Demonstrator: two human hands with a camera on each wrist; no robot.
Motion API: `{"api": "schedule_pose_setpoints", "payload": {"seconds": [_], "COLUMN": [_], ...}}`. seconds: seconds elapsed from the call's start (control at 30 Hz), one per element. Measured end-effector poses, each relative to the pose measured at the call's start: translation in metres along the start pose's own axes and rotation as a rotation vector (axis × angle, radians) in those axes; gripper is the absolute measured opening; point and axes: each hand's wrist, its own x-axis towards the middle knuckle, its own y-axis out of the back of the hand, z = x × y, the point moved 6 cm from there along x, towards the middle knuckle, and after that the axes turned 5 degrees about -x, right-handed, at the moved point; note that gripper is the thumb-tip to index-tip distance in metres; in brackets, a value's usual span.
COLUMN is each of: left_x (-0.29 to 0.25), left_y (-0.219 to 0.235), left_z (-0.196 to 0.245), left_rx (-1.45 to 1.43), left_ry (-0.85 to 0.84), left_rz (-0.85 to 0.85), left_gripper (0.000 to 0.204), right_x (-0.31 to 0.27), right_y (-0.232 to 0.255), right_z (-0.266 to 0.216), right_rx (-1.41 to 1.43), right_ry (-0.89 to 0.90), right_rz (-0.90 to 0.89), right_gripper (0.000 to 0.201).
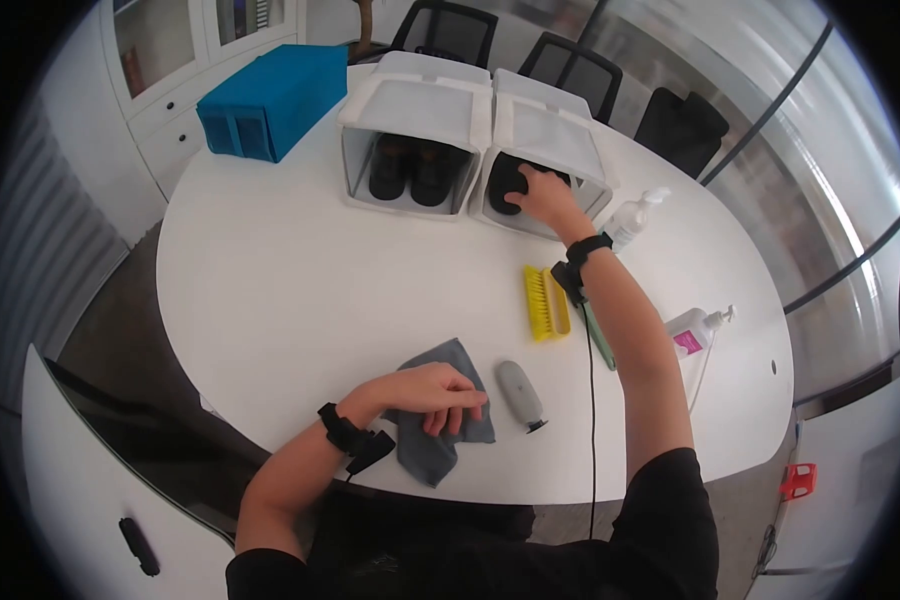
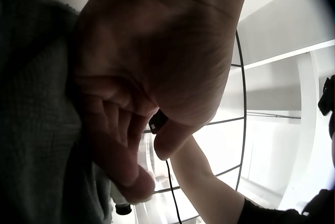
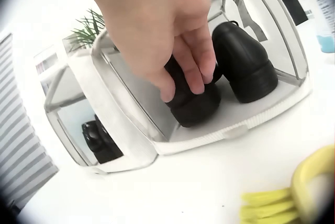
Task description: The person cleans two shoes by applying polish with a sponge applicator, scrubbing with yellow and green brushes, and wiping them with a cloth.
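My right hand (image 1: 548,197) reaches into the front opening of the right white shoe box (image 1: 545,130). In the right wrist view its thumb and fingers grip a black shoe (image 3: 196,110) from above. Beside that shoe stands its mate, a second black shoe (image 3: 245,62), inside the same box. My left hand (image 1: 425,388) rests over a grey cloth (image 1: 430,458) near the table's front edge, its fingers loosely bent and holding nothing. Just right of the cloth lies a grey oblong tool (image 1: 517,388) with a dark end.
A second white shoe box (image 1: 410,110) with a pair of black shoes (image 1: 431,175) stands to the left. Further left is a blue fabric box (image 1: 280,95). A yellow brush (image 1: 542,303), a spray bottle (image 1: 632,222) and a pump bottle (image 1: 686,332) are around my right forearm. A black cable (image 1: 592,430) hangs from the right wrist.
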Motion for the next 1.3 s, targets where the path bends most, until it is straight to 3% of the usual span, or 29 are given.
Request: {"api": "schedule_pose_setpoints", "payload": {"seconds": [0.07,0.1,0.2,0.27,0.33,0.47,0.53,0.77,1.0,1.07,1.1,1.2,1.3], "left_x": [0.001,0.000,-0.001,0.001,0.004,0.004,0.003,0.008,0.011,0.010,0.007,-0.004,-0.011], "left_y": [0.001,0.003,0.010,0.016,0.023,0.031,0.035,0.044,0.057,0.072,0.079,0.095,0.106], "left_z": [0.001,0.004,0.009,0.008,0.008,0.007,0.007,0.002,-0.007,-0.017,-0.020,-0.018,-0.012], "left_rx": [0.004,0.035,0.086,0.114,0.014,0.088,0.066,0.016,-0.428,-0.827,-0.869,-1.067,-1.072], "left_ry": [-0.008,-0.040,-0.116,-0.158,-0.349,-0.390,-0.501,-0.498,-0.430,-0.579,-0.640,-0.697,-0.732], "left_rz": [0.022,0.074,0.199,0.268,0.381,0.402,0.462,0.455,0.431,0.551,0.599,0.726,0.722], "left_gripper": [0.047,0.046,0.042,0.039,0.031,0.028,0.027,0.027,0.039,0.048,0.061,0.075,0.088], "right_x": [-0.007,-0.014,-0.042,-0.059,-0.070,-0.036,-0.001,0.045,-0.007,-0.027,-0.036,-0.068,-0.099], "right_y": [-0.007,-0.003,0.019,0.024,0.013,-0.015,-0.034,-0.050,0.015,0.028,0.031,0.036,0.045], "right_z": [0.002,-0.002,-0.022,-0.054,-0.104,-0.166,-0.167,-0.155,-0.175,-0.176,-0.175,-0.173,-0.171], "right_rx": [-0.086,-0.088,-0.010,0.190,0.223,0.246,0.234,0.120,0.204,0.188,0.234,0.324,0.377], "right_ry": [-0.161,-0.155,-0.207,-0.109,0.111,0.203,0.000,-0.097,0.008,0.039,0.055,0.076,0.105], "right_rz": [-0.110,-0.115,0.006,0.048,-0.072,0.036,-0.024,-0.010,0.084,0.101,0.110,0.123,0.151], "right_gripper": [0.067,0.067,0.064,0.063,0.059,0.062,0.065,0.056,0.050,0.052,0.053,0.054,0.053]}}
